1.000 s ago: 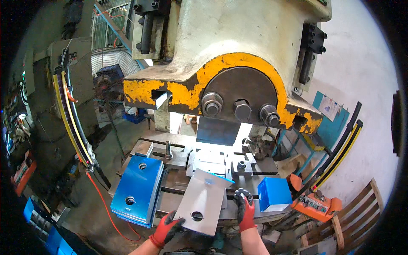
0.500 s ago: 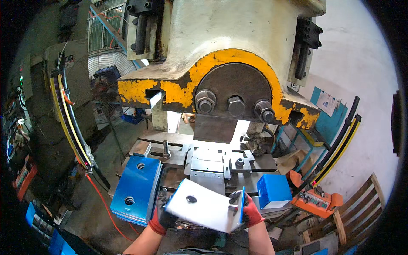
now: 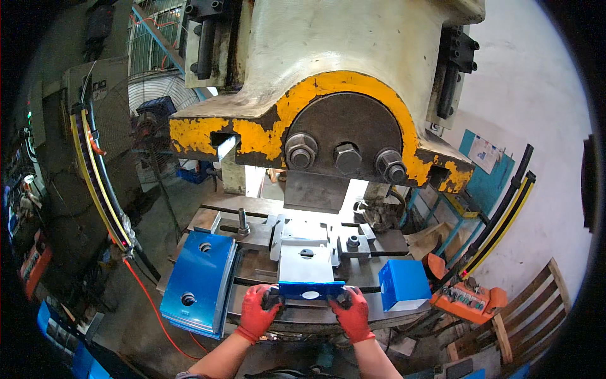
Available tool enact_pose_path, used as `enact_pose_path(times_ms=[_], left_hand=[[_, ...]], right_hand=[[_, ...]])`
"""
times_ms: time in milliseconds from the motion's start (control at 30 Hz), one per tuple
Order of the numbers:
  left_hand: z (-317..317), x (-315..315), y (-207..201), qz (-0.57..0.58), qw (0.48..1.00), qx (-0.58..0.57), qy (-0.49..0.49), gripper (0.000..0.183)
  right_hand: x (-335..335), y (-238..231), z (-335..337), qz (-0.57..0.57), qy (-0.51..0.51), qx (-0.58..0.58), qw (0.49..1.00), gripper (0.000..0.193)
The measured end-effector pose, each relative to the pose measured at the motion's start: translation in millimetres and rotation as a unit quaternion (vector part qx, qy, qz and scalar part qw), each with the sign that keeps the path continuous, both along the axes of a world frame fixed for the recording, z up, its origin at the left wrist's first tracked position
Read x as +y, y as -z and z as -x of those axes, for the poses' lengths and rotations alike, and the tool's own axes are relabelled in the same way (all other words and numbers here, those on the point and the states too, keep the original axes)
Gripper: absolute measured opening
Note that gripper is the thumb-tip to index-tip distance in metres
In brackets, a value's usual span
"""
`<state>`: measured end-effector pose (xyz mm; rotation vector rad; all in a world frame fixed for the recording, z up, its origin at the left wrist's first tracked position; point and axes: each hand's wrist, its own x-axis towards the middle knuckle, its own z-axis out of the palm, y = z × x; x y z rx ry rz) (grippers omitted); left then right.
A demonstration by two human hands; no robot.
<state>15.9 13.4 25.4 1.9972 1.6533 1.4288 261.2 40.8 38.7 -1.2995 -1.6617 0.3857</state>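
A bent metal sheet (image 3: 307, 268) lies on the lower die of the press, its pale face up with a round hole near the far end. Its near edge stands up as a blue flange (image 3: 290, 291), which has an oval-looking hole. My left hand (image 3: 257, 311), in a red glove with dark fingertips, grips the flange's left end. At the right end my right hand (image 3: 351, 314), gloved alike, is closed on it too. Above and behind the sheet hangs the upper die (image 3: 315, 191), apart from it. The fingertips are partly hidden by the flange.
To the left lies a stack of blue plates (image 3: 201, 271) with round holes. A bent blue piece (image 3: 404, 284) stands on the right of the press bed. Bolted clamps (image 3: 356, 245) flank the die. Yellow-black upright bars (image 3: 502, 224) stand at both sides; an orange box (image 3: 470, 300) sits right.
Both hands have brought the bent sheet forward from its tilted place near me. It now lies flat on the lower die, flange toward me.
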Motion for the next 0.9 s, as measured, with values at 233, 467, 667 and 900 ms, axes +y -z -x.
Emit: enact_pose_path(times_ms=[233, 467, 667, 900], left_hand=[[7, 14, -6, -0.001, 0.999, -0.012, -0.043, 0.049], [11, 40, 22, 0.033, 0.982, -0.187, 0.024, 0.042], [2, 51, -5, 0.182, 0.887, -0.400, 0.142, 0.019], [2, 87, 11, 0.248, 0.782, -0.520, 0.238, 0.014]], right_hand=[[17, -10, 13, 0.010, 0.026, -0.082, 0.996, 0.037], [45, -13, 19, 0.012, 0.120, -0.135, 0.984, 0.063], [73, -7, 19, 0.035, 0.183, -0.186, 0.965, 0.078], [80, 27, 12, 0.152, 0.062, 0.012, 0.986, 0.044]])
